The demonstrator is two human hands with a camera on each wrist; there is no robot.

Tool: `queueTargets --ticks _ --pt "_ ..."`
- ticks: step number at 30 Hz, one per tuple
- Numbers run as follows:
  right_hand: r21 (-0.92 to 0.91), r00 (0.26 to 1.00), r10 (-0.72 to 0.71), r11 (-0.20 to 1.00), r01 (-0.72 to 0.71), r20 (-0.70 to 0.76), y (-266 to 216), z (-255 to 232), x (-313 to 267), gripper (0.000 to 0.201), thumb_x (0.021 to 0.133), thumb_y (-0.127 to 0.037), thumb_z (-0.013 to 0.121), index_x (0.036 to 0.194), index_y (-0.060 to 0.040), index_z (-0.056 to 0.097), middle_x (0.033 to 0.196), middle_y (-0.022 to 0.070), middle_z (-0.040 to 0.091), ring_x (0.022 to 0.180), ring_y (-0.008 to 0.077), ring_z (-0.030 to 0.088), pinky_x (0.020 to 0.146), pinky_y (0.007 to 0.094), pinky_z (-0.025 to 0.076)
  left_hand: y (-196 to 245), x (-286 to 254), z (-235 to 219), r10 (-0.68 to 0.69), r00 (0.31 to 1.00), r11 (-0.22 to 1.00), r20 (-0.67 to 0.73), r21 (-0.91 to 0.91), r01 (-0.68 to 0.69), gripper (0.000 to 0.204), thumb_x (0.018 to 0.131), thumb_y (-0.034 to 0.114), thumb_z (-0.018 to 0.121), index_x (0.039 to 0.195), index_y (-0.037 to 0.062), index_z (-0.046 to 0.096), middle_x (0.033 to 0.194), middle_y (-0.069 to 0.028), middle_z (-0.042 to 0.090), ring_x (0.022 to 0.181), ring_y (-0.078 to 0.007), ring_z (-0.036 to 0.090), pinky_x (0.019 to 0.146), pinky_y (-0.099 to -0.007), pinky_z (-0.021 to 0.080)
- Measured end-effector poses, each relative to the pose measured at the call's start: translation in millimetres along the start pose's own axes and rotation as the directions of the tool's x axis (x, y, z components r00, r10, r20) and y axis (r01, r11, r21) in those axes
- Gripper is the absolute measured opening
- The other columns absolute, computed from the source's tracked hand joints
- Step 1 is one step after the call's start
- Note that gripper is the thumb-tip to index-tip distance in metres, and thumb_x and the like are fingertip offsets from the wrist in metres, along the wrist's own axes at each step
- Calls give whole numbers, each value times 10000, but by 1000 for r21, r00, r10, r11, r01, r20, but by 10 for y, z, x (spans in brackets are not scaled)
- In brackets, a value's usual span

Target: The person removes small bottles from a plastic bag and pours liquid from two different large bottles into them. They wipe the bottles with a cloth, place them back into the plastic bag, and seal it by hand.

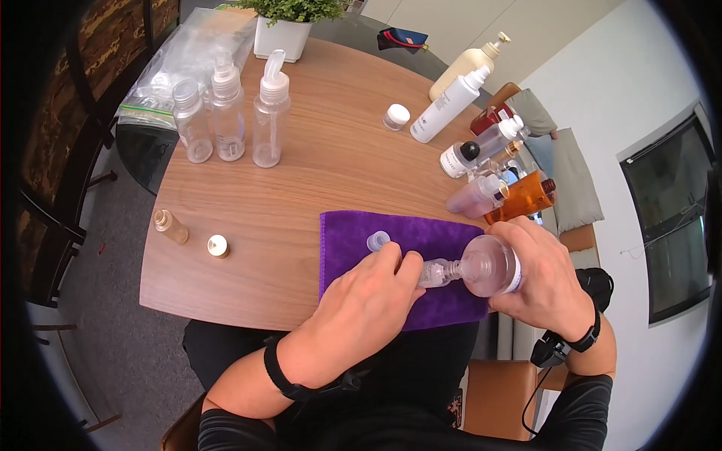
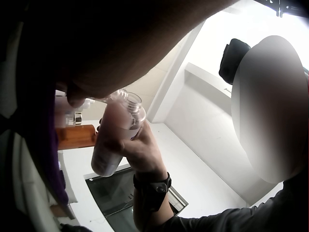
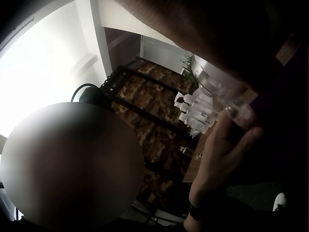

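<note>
My left hand (image 1: pixel 361 297) pinches a small clear bottle (image 1: pixel 432 275) over a purple towel (image 1: pixel 346 229). Tipped toward it is a larger clear bottle (image 1: pixel 496 263) with pinkish liquid, which my right hand (image 1: pixel 553 278) grips around its body. The two bottle mouths meet in the head view. From the left wrist view, the larger bottle (image 2: pixel 107 154) shows its threaded neck close to the small one. The right wrist view has the small bottle (image 3: pixel 240 115) between my left thumb and fingers. A translucent cap (image 1: pixel 377 240) lies on the towel beside my left hand.
Several cosmetic bottles stand at the right, including an orange bottle (image 1: pixel 526 197) and a white pump bottle (image 1: pixel 451 104). A small jar (image 1: pixel 396 116) sits mid-table. Clear empty bottles (image 1: pixel 271 124) stand back left, near a plastic bag (image 1: pixel 162 75). A little amber bottle (image 1: pixel 171 227) and gold cap (image 1: pixel 218 246) are front left.
</note>
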State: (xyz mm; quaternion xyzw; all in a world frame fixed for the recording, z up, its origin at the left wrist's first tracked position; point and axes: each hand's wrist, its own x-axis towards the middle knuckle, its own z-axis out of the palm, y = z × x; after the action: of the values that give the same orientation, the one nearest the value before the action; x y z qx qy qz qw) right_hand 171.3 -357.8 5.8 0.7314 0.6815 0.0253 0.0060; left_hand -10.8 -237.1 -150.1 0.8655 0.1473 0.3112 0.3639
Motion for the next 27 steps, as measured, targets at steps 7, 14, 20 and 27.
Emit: queueTargets --ticks 7,14,20,27 --pt "26 1000 -3 1000 4 -14 -5 11 -2 695 624 -82 913 1266 -88 646 1082 113 660 1015 369 681 848 466 558 -2 -1 1 -2 1000 1000 5 3 2 343 905 130 843 1143 40 613 988 -149 591 889 -366 693 765 -464 584" --pt "127 999 43 991 -43 3 37 86 -39 674 656 -109 893 1281 -103 640 1109 123 667 1068 388 683 890 483 563 -9 -2 4 33 999 999 -16 -2 -34 351 903 131 845 1157 30 626 996 -161 605 891 -387 690 768 -468 580" --pt "505 970 178 860 -71 -167 181 328 -115 698 714 -128 878 1356 -87 608 1240 151 698 1163 416 689 988 457 567 -23 7 12 50 998 997 -42 57 -47 414 862 90 877 1190 -2 641 1021 -199 641 875 -429 674 730 -492 560" --pt "904 772 552 422 67 -315 467 646 -186 711 783 -131 900 1411 -35 580 1267 112 718 1161 221 710 1032 373 550 45 25 -14 27 1000 993 5 118 -28 394 886 59 861 1179 -16 610 1012 -221 626 836 -438 654 717 -481 542"
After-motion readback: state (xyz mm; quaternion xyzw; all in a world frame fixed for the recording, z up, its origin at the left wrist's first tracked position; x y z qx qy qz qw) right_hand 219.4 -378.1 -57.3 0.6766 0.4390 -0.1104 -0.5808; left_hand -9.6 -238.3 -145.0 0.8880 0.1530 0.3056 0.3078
